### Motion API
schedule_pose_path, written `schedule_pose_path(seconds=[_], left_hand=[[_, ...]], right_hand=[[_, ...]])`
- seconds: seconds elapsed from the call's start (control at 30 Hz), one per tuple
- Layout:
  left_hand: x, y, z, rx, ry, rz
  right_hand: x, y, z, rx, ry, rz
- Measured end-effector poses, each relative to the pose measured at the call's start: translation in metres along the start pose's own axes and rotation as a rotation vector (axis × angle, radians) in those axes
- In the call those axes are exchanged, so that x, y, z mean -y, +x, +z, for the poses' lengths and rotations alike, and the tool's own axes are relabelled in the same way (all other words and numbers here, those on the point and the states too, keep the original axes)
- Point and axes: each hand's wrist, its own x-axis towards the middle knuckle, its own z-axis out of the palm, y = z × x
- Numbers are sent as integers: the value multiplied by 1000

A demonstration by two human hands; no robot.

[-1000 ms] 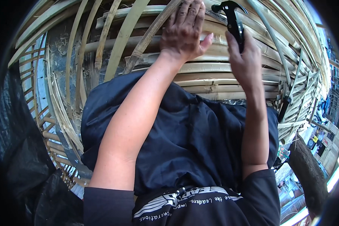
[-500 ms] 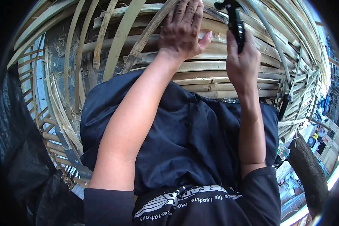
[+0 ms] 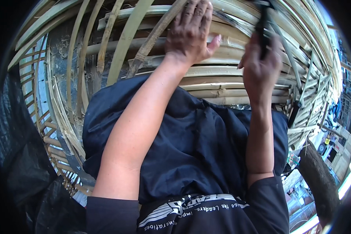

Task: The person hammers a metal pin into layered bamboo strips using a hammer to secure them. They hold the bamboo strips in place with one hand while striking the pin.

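Our left hand lies palm down at 12 o'clock on a row of split bamboo slats, its fingers straight and slightly apart, the thumb stuck out toward 2 o'clock. We cannot tell whether the palm presses on one slat or several. Our right hand is at 2 o'clock, its fingers clamped around the handle of a black hammer. The hammer points up between 1 and 2 o'clock, above the slats, its head blurred at the upper edge; we cannot tell whether it touches anything.

The slats run crosswise, side by side, beyond the dark cloth over our lap. Just beside our left hand, a brown bamboo strip slants across them, and at 11 o'clock a wider, greenish strip crosses them too. Narrower strips stand near it, toward 10 o'clock. A rough log leans at 4 o'clock, and black plastic sheeting hangs between 8 and 9 o'clock.
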Motion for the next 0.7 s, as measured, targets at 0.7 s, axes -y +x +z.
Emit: schedule_pose_path(seconds=[0.7], left_hand=[[-2,1,0,-43,-51,1]], right_hand=[[-1,-6,3,-90,249,47]])
